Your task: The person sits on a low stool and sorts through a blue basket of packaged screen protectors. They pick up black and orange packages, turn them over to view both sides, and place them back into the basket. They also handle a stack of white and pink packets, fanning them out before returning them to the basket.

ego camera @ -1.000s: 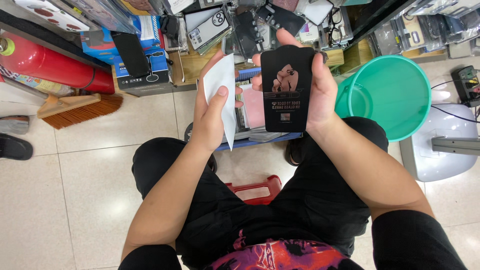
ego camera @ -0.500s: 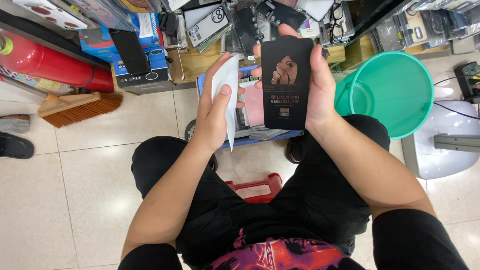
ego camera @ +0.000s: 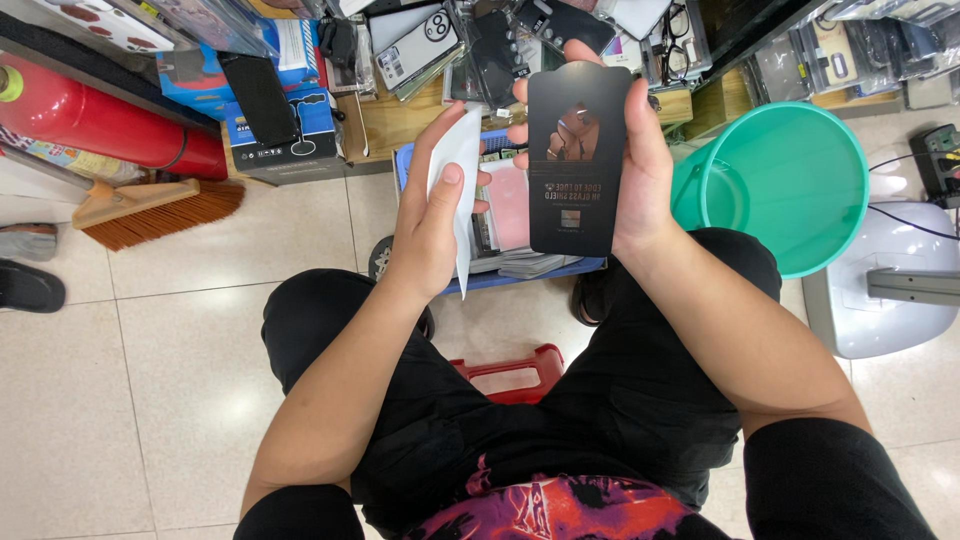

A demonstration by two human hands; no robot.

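Observation:
My right hand (ego camera: 625,165) holds a flat black packet (ego camera: 577,155) upright, printed face toward me, fingers wrapped round its edges. My left hand (ego camera: 432,205) grips a thin white sleeve (ego camera: 462,185) seen nearly edge-on, thumb pressed on its face. The two hands are close together, the sleeve just left of the black packet. Below and behind them a blue basket (ego camera: 405,165) on the floor holds a pink item and several flat packets. I sit on a low red stool (ego camera: 510,372), knees apart.
A teal plastic bucket (ego camera: 800,180) stands right of my right arm, with a white appliance base (ego camera: 880,290) beyond it. A red cylinder (ego camera: 110,125) and a broom (ego camera: 150,205) lie at left. Shelves of phone cases and boxes (ego camera: 290,110) line the top. Tiled floor (ego camera: 150,380) spreads left.
Both hands have lifted slightly and the black packet has been raised and tilted a little; the white sleeve stays in my left hand.

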